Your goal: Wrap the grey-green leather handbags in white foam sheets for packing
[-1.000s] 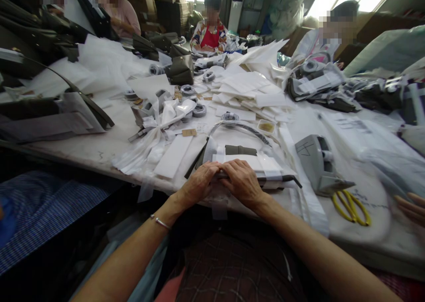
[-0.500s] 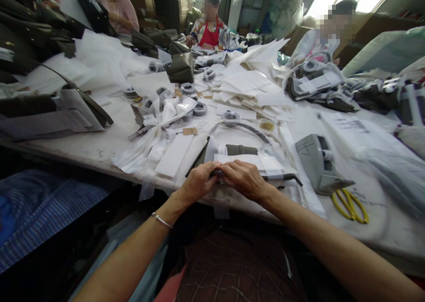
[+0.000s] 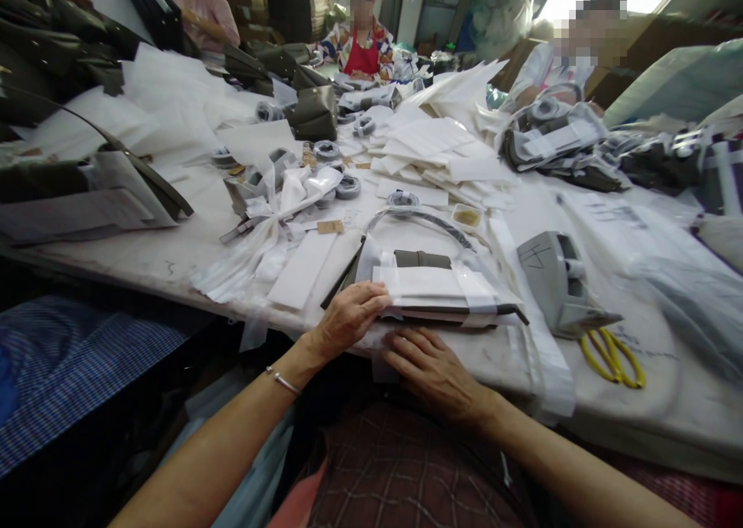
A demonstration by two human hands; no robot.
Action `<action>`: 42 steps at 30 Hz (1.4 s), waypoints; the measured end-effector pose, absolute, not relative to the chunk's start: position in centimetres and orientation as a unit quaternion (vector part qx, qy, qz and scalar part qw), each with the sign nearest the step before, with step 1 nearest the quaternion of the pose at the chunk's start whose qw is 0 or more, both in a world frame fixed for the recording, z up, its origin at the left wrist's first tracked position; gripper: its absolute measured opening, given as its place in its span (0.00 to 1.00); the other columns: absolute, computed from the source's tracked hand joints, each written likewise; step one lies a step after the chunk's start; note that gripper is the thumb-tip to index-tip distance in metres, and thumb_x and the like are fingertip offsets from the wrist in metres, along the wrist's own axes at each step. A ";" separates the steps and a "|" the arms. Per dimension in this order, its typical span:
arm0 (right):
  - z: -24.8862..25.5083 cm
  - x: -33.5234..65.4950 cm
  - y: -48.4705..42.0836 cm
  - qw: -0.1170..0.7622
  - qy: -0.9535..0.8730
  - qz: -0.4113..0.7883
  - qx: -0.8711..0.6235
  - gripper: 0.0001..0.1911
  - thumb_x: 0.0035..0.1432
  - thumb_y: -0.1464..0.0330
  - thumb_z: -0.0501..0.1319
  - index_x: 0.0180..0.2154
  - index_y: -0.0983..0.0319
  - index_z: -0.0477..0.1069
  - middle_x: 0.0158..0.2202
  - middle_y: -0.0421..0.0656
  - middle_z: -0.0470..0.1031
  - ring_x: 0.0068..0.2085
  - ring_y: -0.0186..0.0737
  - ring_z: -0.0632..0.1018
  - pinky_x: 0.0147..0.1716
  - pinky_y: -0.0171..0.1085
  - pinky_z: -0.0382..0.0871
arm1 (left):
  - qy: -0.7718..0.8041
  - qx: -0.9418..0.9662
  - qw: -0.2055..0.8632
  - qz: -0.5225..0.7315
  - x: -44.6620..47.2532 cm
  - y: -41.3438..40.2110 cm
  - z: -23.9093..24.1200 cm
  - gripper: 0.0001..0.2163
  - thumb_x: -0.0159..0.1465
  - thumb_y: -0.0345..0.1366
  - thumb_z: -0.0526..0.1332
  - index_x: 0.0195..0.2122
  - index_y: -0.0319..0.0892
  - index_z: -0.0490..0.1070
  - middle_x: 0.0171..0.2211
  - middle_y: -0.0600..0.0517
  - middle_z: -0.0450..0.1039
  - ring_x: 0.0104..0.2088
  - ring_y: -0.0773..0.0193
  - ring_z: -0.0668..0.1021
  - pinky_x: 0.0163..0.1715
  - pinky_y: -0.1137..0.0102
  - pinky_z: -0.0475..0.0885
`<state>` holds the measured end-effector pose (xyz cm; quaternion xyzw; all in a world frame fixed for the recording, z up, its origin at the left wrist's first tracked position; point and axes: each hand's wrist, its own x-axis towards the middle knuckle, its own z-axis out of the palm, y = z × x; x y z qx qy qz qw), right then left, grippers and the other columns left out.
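Lying left of olive-brown bag (image 3: 429, 284) banded in white paper: white rectangular sheet (image 3: 303, 271). Left hand (image 3: 348, 319), fingers together on bag's near-left edge; pinch cannot be told. Bag on whitish table (image 3: 200, 241). Right hand (image 3: 433, 369), fingers loosely bent before bag; grip unclear. Grey angular tape dispenser (image 3: 537, 269) right of bag.

You are using two hands, left hand (image 3: 351, 317) and right hand (image 3: 433, 369), wearing one bracelet (image 3: 285, 382) and facing at least three co-workers (image 3: 363, 54). Near your hands are lying one paper-padded handbag (image 3: 433, 284), one tape dispenser (image 3: 546, 284), one pair of yellow-handled scissors (image 3: 611, 354) and one clear dish (image 3: 466, 216).
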<state>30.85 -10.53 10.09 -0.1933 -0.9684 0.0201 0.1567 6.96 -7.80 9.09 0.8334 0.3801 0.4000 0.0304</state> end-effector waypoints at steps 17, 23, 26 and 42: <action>10.4 28.5 -10.4 0.326 -0.889 0.229 -0.226 0.09 0.67 0.73 0.54 0.39 0.60 0.74 0.35 0.44 0.80 0.39 0.40 0.80 0.42 0.38 0.74 | 0.417 0.824 -0.138 0.359 8.9 -8.7 8.6 0.08 0.67 0.26 0.56 0.38 0.43 0.73 0.43 0.51 0.78 0.54 0.58 0.74 0.62 0.56 0.64; 11.6 29.0 -11.1 0.343 -0.873 0.244 -0.247 0.11 0.66 0.75 0.53 0.40 0.60 0.73 0.36 0.43 0.79 0.38 0.38 0.79 0.39 0.36 0.73 | 0.427 0.822 -0.114 0.359 8.8 -8.9 8.5 0.08 0.67 0.27 0.56 0.42 0.44 0.73 0.44 0.53 0.79 0.52 0.61 0.76 0.61 0.57 0.64; 13.4 28.4 -9.9 0.332 -0.894 0.181 -0.238 0.10 0.67 0.75 0.53 0.39 0.60 0.72 0.35 0.43 0.79 0.37 0.38 0.78 0.39 0.37 0.69 | 0.437 0.823 -0.095 0.351 8.4 -9.8 9.1 0.11 0.67 0.26 0.56 0.47 0.44 0.72 0.48 0.51 0.78 0.56 0.59 0.74 0.65 0.55 0.59; 15.6 25.7 -2.4 0.143 -0.860 0.208 -0.444 0.05 0.62 0.69 0.64 0.31 0.60 0.74 0.32 0.39 0.76 0.34 0.37 0.75 0.34 0.34 0.61 | 0.626 0.668 0.010 0.402 10.9 -9.2 10.6 0.09 0.65 0.30 0.58 0.27 0.43 0.64 0.26 0.54 0.67 0.34 0.61 0.71 0.51 0.58 0.67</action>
